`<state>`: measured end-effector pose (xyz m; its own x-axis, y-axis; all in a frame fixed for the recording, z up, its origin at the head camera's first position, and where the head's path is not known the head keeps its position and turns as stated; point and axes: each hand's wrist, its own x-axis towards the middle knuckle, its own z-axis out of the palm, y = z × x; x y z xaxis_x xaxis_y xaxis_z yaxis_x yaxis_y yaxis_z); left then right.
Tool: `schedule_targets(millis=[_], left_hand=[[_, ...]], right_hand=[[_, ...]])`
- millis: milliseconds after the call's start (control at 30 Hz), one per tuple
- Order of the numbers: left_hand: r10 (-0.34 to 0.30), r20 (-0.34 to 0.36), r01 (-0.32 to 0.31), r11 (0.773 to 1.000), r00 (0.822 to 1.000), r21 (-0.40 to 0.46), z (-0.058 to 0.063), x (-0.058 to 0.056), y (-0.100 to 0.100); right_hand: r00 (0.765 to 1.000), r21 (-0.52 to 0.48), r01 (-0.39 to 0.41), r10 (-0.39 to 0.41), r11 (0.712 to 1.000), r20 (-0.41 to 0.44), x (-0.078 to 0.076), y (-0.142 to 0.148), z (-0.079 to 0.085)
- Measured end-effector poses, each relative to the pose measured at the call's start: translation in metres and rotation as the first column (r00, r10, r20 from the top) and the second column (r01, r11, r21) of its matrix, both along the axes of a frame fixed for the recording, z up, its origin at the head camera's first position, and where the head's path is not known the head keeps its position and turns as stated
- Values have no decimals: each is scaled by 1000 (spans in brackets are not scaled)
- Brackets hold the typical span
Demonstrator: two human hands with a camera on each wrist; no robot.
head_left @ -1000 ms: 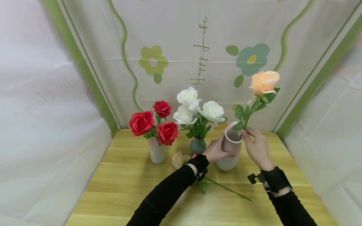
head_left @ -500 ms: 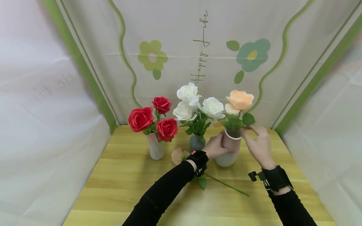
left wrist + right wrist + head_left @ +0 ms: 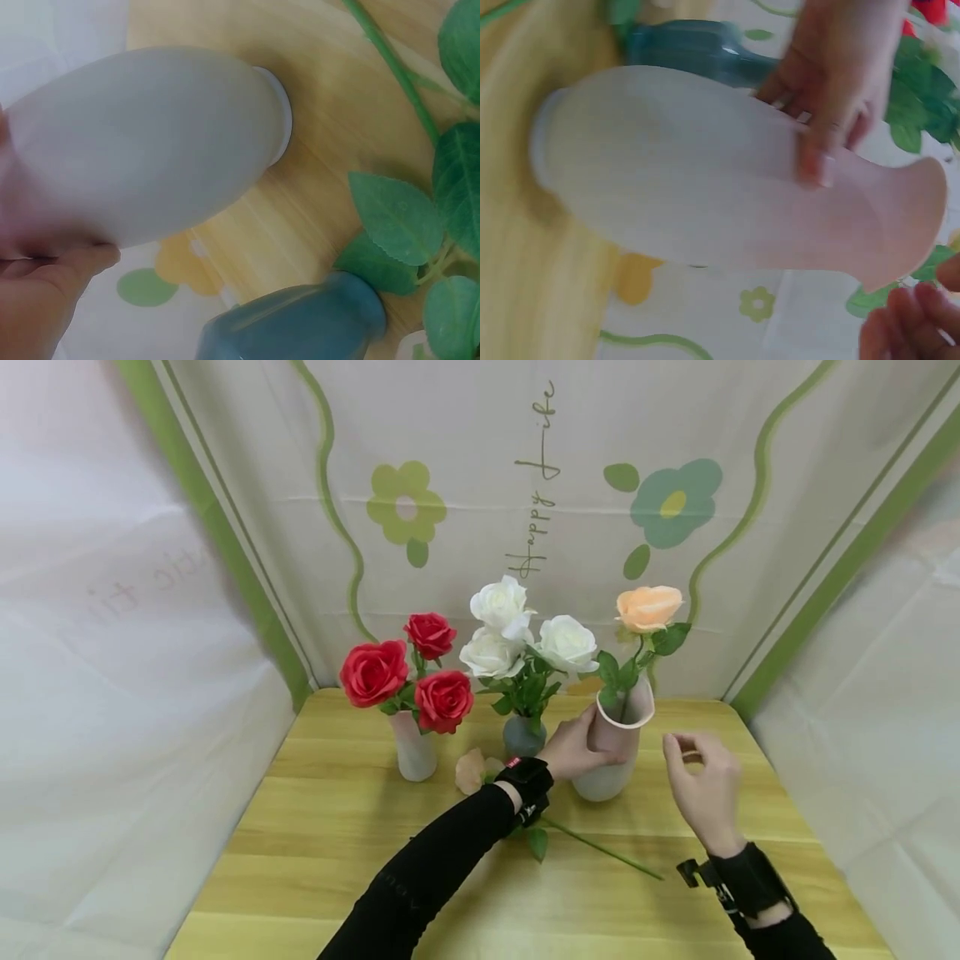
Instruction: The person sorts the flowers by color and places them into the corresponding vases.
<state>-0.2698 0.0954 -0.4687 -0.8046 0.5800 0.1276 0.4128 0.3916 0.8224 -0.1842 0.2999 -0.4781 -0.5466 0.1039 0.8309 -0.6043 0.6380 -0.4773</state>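
Note:
My left hand [image 3: 572, 752] grips the neck of a pink-and-white vase [image 3: 602, 781], thumb along its near side; the base is on the table. In the left wrist view, part of that hand [image 3: 56, 292] shows against the vase's wall. A peach rose [image 3: 649, 608] with green leaves stands in the vase, its stem inside the mouth. To the right of the vase, my right hand [image 3: 705, 781] is in the air, fingers loosely bent and holding nothing. Another peach rose [image 3: 470, 772] lies on the table, partly hidden behind my left wrist, its green stem [image 3: 607, 857] pointing right.
A blue-grey vase [image 3: 523, 737] with several white roses [image 3: 567, 644] stands just left of the gripped vase. Farther left is a slim pale vase [image 3: 414, 752] with red roses [image 3: 373, 674]. A printed cloth [image 3: 465, 468] hangs behind the wooden table [image 3: 300, 852].
The peach rose has gone down into the vase, and my right hand has let go of it and drawn back to the right. My left hand keeps its grip on the vase.

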Motion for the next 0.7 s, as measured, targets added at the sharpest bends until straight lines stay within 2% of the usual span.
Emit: schedule_targets(millis=[67,133,167,233,300,367,400,467,533,567,600,700], left_hand=[[0,-1,0,1000,1000,1,2,0,-1],[-2,-3,2,1000,1000,-1,3,0,-2],[-5,-5,5,1000,1000,-1,4,1,-2],[-10,-8,10,1000,1000,1,4,1,-3],[-15,-12,15,1000,1000,3,4,2,-3],[-19,-17,19,1000,1000,1,5,2,-4],[-16,-21,16,1000,1000,1,5,2,-4],[-12,-27,12,1000,1000,-2,6,2,-5],[-5,-27,5,1000,1000,-2,6,2,-6],[-3,-28,3,1000,1000,-3,6,2,-6],[-1,-28,1,1000,1000,-1,5,2,-6],[-5,-23,5,1000,1000,-3,4,2,-3]], right_hand=[[998,87,11,-6,996,-58,1,5,-13],[998,183,12,-1,983,-59,5,5,-18],[1000,234,9,-2,972,-31,12,-1,-11],[999,313,-39,30,949,36,17,-5,-15],[987,393,-105,47,913,154,23,-12,-14],[949,451,-206,65,869,308,27,-21,-16],[920,477,-264,69,839,387,28,-26,-18],[846,510,-383,70,770,529,28,-36,-23],[783,533,-474,60,701,619,27,-46,-32],[767,551,-504,52,666,639,26,-51,-37],[764,572,-519,45,635,644,24,-55,-43],[774,627,-525,15,576,634,23,-66,-57]])
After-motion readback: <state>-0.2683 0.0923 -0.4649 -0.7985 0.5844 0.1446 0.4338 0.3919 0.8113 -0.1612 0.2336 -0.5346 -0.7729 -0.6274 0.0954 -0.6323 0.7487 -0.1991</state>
